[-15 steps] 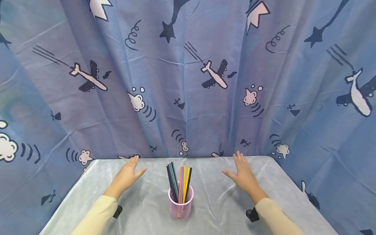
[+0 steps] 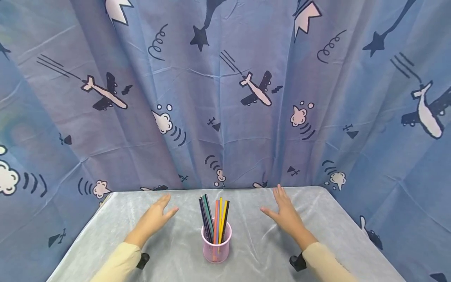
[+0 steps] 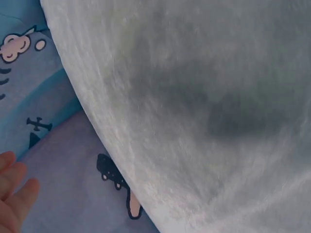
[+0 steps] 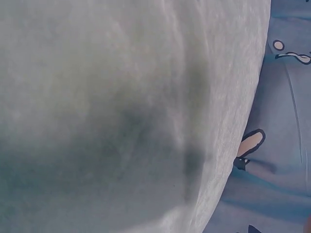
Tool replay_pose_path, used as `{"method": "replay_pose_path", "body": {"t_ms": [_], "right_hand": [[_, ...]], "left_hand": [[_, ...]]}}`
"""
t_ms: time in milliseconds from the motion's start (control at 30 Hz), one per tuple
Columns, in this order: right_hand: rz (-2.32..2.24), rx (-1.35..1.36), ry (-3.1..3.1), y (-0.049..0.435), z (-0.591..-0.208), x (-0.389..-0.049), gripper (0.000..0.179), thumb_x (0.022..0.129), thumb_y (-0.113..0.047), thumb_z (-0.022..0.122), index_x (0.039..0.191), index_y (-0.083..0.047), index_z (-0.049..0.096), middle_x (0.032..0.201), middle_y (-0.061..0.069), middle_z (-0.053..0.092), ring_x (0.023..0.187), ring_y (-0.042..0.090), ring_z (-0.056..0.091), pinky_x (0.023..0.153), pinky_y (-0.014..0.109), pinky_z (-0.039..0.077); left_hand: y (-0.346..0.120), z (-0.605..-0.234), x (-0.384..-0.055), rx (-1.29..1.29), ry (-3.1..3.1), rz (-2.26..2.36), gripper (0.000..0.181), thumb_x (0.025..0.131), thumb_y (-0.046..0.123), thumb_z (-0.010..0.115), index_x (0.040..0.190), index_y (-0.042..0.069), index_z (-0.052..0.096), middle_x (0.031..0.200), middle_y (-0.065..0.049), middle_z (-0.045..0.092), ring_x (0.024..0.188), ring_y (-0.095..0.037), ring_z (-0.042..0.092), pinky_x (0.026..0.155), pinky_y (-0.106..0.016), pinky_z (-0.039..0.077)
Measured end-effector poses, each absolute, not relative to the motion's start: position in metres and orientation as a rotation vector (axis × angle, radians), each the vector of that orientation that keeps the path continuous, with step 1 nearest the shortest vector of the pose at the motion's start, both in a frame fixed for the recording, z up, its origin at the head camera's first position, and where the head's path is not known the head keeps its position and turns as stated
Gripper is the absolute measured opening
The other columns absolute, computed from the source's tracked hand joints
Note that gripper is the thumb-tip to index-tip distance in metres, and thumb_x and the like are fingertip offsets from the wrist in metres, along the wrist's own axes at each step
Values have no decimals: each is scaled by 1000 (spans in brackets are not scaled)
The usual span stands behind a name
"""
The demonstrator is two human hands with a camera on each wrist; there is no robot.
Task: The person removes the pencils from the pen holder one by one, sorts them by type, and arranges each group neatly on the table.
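Note:
A pink cup (image 2: 216, 254) stands upright on the table, at the lower middle of the head view. Several colored pencils (image 2: 221, 219) in black, teal, orange and yellow lean inside it and stick out above the rim. My left hand (image 2: 154, 216) hovers to the left of the cup, fingers straight and thumb spread toward it. On the other side, my right hand (image 2: 287, 216) is held much the same way, its thumb pointing at the cup. Neither hand touches anything. Fingertips of the left hand (image 3: 18, 196) show at the left wrist view's lower left corner.
A grey cloth covers the table (image 2: 253, 243). Behind it hangs a blue curtain (image 2: 197, 117) printed with planes and stars, close against the far edge. A dark wrist camera (image 2: 298, 263) sits under the right wrist, another (image 2: 143, 261) under the left.
Both hands have moved slightly inward toward the cup, and the left fingertips have dropped a little. The cup and pencils stay in place.

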State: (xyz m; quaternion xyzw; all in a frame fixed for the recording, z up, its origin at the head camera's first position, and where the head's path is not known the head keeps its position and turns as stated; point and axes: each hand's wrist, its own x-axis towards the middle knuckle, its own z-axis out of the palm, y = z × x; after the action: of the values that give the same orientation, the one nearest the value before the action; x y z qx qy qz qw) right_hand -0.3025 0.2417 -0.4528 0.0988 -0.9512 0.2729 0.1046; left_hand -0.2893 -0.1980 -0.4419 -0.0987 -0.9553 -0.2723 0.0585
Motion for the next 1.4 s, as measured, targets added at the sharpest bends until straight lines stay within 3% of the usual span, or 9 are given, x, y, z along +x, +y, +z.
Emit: {"method": "replay_pose_path", "body": {"t_ms": [333,800,1100,1400], "right_hand": [[825,330,-2765,236,-457,-295,94,91,-50,67,154,5,25,166,24,7,152,44,8,122,64,14],[929,328,-2764,229,-454,-288,100,88,-53,69,156,1,20,167,19,3,152,44,7,121,64,16],[975,364,-2696,223,-454,-278,92,88,-44,73,155,-2,27,166,16,14,150,42,20,119,63,24],[1006,329,-2670,217,-454,-274,91,86,-46,74,153,-1,31,164,16,22,149,39,25,120,60,26]], "left_hand": [[-193,-447,-280,-311,-2832,-892,72,99,43,58,148,-7,38,156,-24,36,145,-41,34,121,-56,28],[-183,-447,-269,-361,-2815,-900,65,97,37,63,145,-3,46,152,-21,45,141,-39,42,119,-52,32],[-175,-453,-263,-374,-2796,-962,62,95,36,65,143,1,50,149,-18,49,138,-38,45,118,-53,34],[-169,-458,-259,-364,-2768,-1033,60,94,35,67,143,2,51,146,-18,52,135,-40,49,116,-53,37]]}}
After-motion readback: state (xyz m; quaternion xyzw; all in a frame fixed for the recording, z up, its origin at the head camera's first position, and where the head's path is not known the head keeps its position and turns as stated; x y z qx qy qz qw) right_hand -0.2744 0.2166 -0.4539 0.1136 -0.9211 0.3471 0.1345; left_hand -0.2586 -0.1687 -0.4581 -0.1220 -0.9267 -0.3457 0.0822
